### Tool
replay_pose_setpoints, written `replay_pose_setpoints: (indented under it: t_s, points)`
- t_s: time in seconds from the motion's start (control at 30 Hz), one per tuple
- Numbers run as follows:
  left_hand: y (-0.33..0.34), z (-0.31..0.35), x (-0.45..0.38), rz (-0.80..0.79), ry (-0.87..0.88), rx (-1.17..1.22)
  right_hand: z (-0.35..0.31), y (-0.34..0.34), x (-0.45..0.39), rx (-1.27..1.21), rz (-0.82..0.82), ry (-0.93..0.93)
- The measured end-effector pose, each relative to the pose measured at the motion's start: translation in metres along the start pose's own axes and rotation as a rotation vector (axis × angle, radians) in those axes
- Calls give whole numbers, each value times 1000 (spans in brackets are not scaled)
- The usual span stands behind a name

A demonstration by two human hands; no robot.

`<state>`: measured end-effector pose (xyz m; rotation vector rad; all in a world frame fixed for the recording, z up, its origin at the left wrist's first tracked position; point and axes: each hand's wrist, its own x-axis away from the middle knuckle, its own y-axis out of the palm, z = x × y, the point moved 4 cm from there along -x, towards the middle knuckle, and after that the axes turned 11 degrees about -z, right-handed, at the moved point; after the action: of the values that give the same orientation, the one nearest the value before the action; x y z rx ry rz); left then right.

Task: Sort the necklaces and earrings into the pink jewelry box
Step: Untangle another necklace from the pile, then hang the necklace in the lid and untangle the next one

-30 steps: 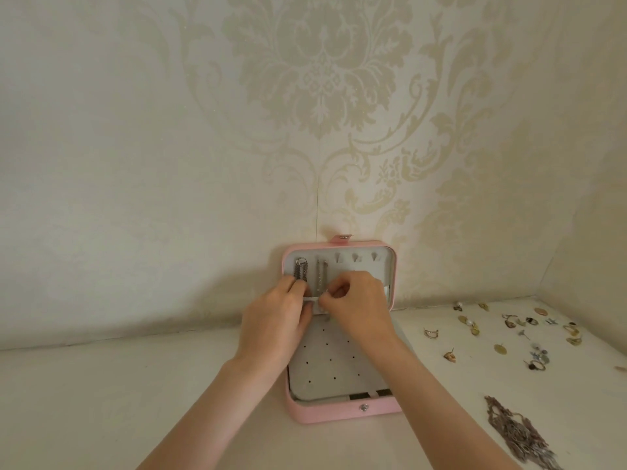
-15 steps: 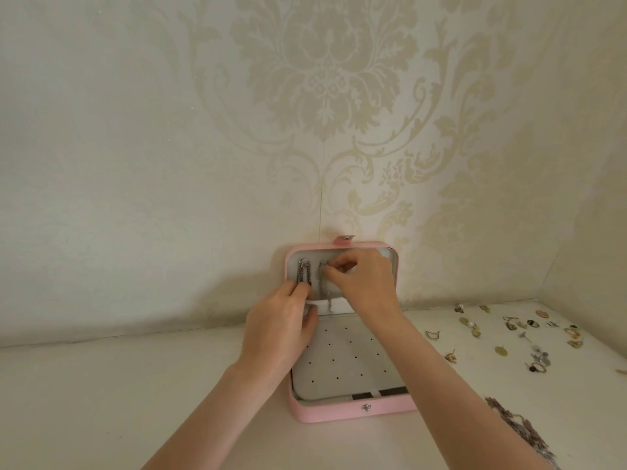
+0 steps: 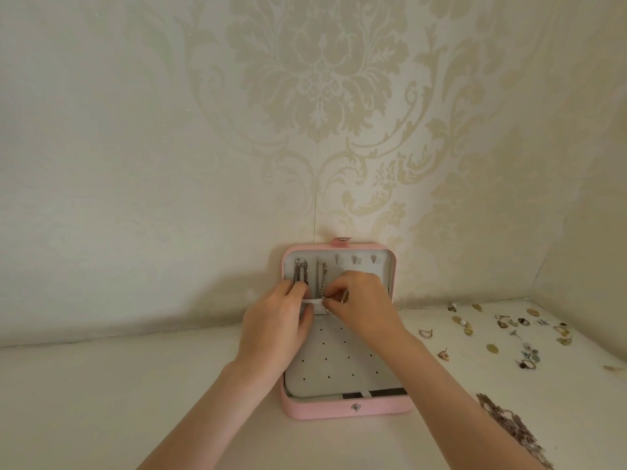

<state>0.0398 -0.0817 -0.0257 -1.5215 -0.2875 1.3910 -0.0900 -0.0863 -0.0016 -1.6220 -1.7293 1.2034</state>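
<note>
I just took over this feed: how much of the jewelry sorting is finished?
Done: one chain hangs on the first lid hook of the pink box. In hand: both hands, left and right, work a second chain at the lid's pocket band. Left: three hooks bare, earrings loose on the table, another necklace at right, no earrings in the hole panel.

The right hand (image 3: 359,301) has dropped from the lid's hooks (image 3: 355,259) to the elastic band (image 3: 312,301), pinching it beside the left hand (image 3: 274,329).
</note>
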Motion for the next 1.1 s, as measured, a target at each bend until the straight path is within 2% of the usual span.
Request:
replay_pose_setpoints:
  t_s: [0.17,0.27,0.4,0.53,0.7,0.8,1.0,1.1]
  points:
    - [0,0,0,-27,-16,13,-1,-11,-6,-314,117,57]
    - [0,0,0,-40,-23,18,-6,-9,-9,-256,124,59]
    - [1,1,-1,-63,-27,14,-9,-6,-6,-112,25,47]
    - [-2,4,-2,-92,-36,34,-5,-15,2,-70,8,8]
    - [-16,37,-4,-112,104,101,6,-45,17,-78,33,0]
    - [-15,64,-9,-160,188,145,28,-67,34,-43,-102,72]
    - [8,132,-4,-266,338,275,92,-100,95,83,-403,414]
    - [20,165,5,-346,418,312,113,-97,124,85,-391,431]
